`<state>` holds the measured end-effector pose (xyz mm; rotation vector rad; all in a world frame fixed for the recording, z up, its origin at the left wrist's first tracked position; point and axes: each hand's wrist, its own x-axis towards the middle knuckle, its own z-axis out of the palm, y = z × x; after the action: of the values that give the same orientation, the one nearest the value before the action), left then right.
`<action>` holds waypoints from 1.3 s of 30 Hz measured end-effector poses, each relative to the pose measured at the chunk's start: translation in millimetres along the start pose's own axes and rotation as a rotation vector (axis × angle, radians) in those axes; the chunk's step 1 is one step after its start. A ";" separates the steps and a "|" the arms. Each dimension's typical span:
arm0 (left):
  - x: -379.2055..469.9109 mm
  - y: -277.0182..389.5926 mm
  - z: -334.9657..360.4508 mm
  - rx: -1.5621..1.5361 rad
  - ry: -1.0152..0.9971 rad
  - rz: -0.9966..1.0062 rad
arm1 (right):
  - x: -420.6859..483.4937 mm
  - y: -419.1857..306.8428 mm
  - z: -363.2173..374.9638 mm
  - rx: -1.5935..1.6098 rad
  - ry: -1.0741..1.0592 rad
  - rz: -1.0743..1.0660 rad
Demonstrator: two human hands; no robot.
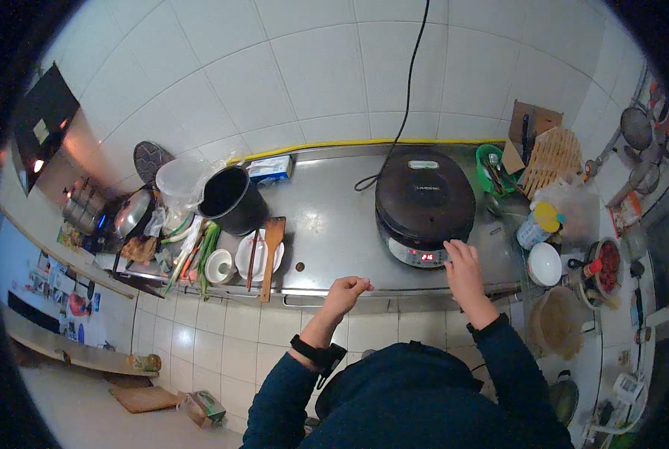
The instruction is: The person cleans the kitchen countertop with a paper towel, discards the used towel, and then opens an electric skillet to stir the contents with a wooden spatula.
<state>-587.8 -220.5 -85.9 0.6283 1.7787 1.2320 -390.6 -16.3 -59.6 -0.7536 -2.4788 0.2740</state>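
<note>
A round black electric baking pan [425, 196] stands with its lid down on the steel counter, its front display lit. My right hand [462, 264] is at the right of its control panel, fingertips against or just above the panel's edge; contact cannot be told. Over the counter's front edge, left of the appliance, is my left hand [348, 292], empty with fingers loosely curled. Farther left, a wooden spatula [273, 241] and chopsticks [252, 261] lie across a white plate [278, 259]. Beside them are a small white bowl [219, 266] and green onions [209, 247].
A black bucket [244, 210] stands back left, near a tissue pack [270, 168]. The power cord [407, 95] hangs behind the appliance. On the right are a green basket [483, 168] of utensils, a yellow-capped container [532, 230] and a white bowl [544, 264]. A wok [135, 216] sits far left.
</note>
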 end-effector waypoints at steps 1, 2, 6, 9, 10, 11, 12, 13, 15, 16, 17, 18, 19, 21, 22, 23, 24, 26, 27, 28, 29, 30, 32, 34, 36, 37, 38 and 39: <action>-0.2 -0.6 0.7 -0.005 0.016 -0.012 | 3.5 1.6 0.1 -0.041 -0.015 -0.015; 1.1 -2.8 1.6 -0.009 0.032 -0.024 | 7.0 3.8 0.7 -0.081 -0.029 -0.029; 7.6 -22.8 0.1 -0.065 0.103 0.049 | 16.5 16.2 1.9 -0.156 -0.061 -0.057; 12.1 -39.5 -16.7 0.090 0.275 0.029 | 23.5 27.7 4.8 -0.140 -0.066 -0.091; 10.9 -44.9 -24.8 0.258 0.397 0.069 | 25.7 31.6 6.1 -0.150 -0.093 -0.096; 9.8 -49.5 -34.4 0.428 0.522 0.109 | 27.7 35.0 7.8 -0.154 -0.108 -0.112; 6.7 -54.7 -43.8 0.572 0.656 0.096 | 29.8 38.7 9.6 -0.159 -0.114 -0.129; 3.3 -60.2 -52.7 0.723 0.797 0.117 | 31.7 42.1 11.7 -0.174 -0.105 -0.143; 2.4 -68.0 -75.8 1.036 0.921 0.149 | 34.3 46.5 16.3 -0.190 -0.076 -0.174; 3.4 -72.5 -84.2 1.100 0.941 0.095 | 35.4 47.9 18.2 -0.131 -0.059 -0.158; 4.0 -77.2 -92.4 1.170 0.960 0.031 | 36.5 48.7 20.0 -0.120 -0.063 -0.136; 4.6 -81.8 -101.3 1.211 0.975 0.042 | 37.5 49.1 21.4 -0.102 -0.069 -0.120; 5.4 -86.7 -109.6 1.249 0.991 0.052 | 38.7 49.0 22.9 -0.079 -0.073 -0.112; 10.9 -96.3 -122.8 1.272 0.995 0.021 | 41.9 48.3 24.8 -0.088 -0.070 -0.113; 14.7 -100.1 -129.4 1.261 0.977 -0.018 | 43.8 47.9 25.0 -0.091 -0.072 -0.105; 21.3 -102.4 -137.0 1.249 0.948 -0.076 | 46.6 47.5 25.5 -0.090 -0.064 -0.102; 23.8 -107.0 -139.6 1.341 0.973 -0.030 | 48.9 47.3 25.3 -0.085 -0.082 -0.071; 35.6 -112.9 -147.6 1.283 0.940 -0.118 | 53.1 47.2 25.5 -0.073 -0.100 -0.038; 41.6 -115.8 -149.9 1.257 0.940 -0.151 | 54.5 47.5 25.5 -0.078 -0.110 -0.044; 45.6 -118.2 -153.7 1.262 0.920 -0.167 | 55.5 47.6 25.6 -0.081 -0.121 -0.050; 49.3 -121.0 -155.4 1.268 0.929 -0.158 | 56.5 47.8 25.4 -0.085 -0.137 -0.043; 50.4 -123.5 -157.3 1.258 0.909 -0.176 | 56.9 47.1 25.7 -0.084 -0.138 -0.042; 51.4 -126.7 -159.6 1.267 0.952 -0.101 | 57.4 46.8 25.4 -0.077 -0.145 -0.034; 51.8 -126.4 -160.0 1.237 0.998 -0.105 | 59.1 45.5 24.8 -0.079 -0.145 -0.027; 51.5 -120.8 -157.6 1.204 0.998 -0.142 | 60.7 43.8 24.1 -0.073 -0.172 -0.028; 51.5 -115.4 -154.9 1.191 0.995 -0.131 | 61.4 43.0 23.3 -0.067 -0.192 -0.023; 51.2 -108.0 -151.4 1.179 0.982 -0.134 | 62.4 42.2 22.5 -0.058 -0.191 -0.023; 49.4 -99.4 -146.5 1.164 0.962 -0.169 | 63.0 42.2 21.2 -0.054 -0.207 -0.028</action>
<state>-732.4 -291.6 -174.4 0.4664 3.2912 0.1968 -427.1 53.3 -64.4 -0.7442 -2.6994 0.2892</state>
